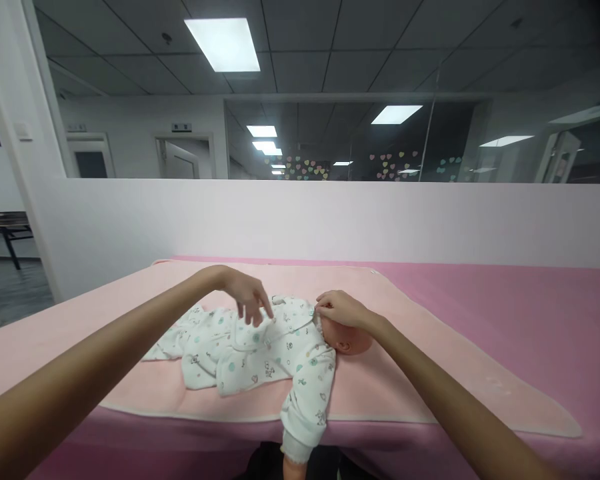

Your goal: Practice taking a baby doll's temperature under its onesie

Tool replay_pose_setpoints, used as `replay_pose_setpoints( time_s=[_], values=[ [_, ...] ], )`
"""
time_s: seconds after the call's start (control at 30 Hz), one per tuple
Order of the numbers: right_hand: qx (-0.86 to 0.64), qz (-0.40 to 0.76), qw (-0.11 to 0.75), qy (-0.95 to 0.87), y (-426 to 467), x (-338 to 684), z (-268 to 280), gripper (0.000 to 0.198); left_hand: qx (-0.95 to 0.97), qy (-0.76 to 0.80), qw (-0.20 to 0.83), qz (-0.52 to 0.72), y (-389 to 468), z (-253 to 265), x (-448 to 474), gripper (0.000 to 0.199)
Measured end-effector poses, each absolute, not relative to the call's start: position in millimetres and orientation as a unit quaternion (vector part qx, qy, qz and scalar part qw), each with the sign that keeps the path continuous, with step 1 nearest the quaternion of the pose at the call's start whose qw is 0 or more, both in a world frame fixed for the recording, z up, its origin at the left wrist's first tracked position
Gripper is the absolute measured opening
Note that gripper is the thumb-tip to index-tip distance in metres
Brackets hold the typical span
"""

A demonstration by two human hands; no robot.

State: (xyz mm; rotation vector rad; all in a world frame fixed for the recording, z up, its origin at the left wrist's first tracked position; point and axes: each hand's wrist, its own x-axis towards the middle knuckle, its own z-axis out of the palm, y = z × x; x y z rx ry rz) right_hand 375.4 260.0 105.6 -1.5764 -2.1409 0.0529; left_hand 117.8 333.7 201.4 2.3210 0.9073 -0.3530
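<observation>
A baby doll lies on its back, its head to the right. It wears a white printed baby jacket and matching trousers. One sleeve reaches over the near edge, with the doll's hand partly in view below. Above the jacket's front hovers my left hand, fingers apart and bent downward, holding nothing. At the neck, my right hand pinches the jacket's collar beside the doll's head; its wrist covers part of the head.
Under the doll is a light pink mat on a darker pink padded surface. A low white wall with glass above runs behind it. Farther left stands a table with dark items on it.
</observation>
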Motion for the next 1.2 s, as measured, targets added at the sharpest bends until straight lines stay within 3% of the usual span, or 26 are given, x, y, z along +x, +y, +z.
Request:
replay_pose_setpoints(
  time_s=[0.07, 0.13, 0.23, 0.37, 0.53, 0.8, 1.0, 1.2],
  values=[
    [-0.557, 0.074, 0.317, -0.764, 256.7, 389.1, 102.9, 0.026, 0.902, 0.349, 0.247, -0.061, 346.1, 188.3, 134.1, 0.032],
    [-0.558, 0.111, 0.382, -0.728, 257.4, 401.4, 99.0, 0.027, 0.896, 0.437, 0.052, 0.058, 365.1, 165.5, 148.6, 0.027],
    [-0.573, 0.183, 0.442, -0.665, 263.7, 415.9, 90.2, 0.03, 0.869, 0.478, -0.005, 0.129, 390.5, 119.9, 165.4, 0.036],
    [-0.562, 0.309, 0.529, -0.556, 270.8, 427.3, 76.3, 0.032, 0.853, 0.498, -0.003, 0.156, 406.6, 67.2, 175.7, 0.036],
    [-0.533, 0.416, 0.597, -0.432, 266.4, 430.3, 60.8, 0.033, 0.836, 0.527, 0.049, 0.145, 416.5, 50.0, 170.5, 0.053],
    [-0.429, 0.643, 0.515, -0.371, 269.1, 424.8, 39.5, 0.048, 0.816, 0.554, 0.114, 0.122, 424.8, 49.0, 166.5, 0.065],
    [-0.36, 0.663, 0.57, -0.326, 267.1, 428.2, 26.0, 0.046, 0.791, 0.586, 0.112, 0.132, 421.8, 47.7, 166.1, 0.068],
    [-0.343, 0.66, 0.602, -0.29, 268.2, 433.7, 17.2, 0.048, 0.775, 0.605, 0.1, 0.154, 413.4, 46.3, 165.7, 0.058]
  ],
)
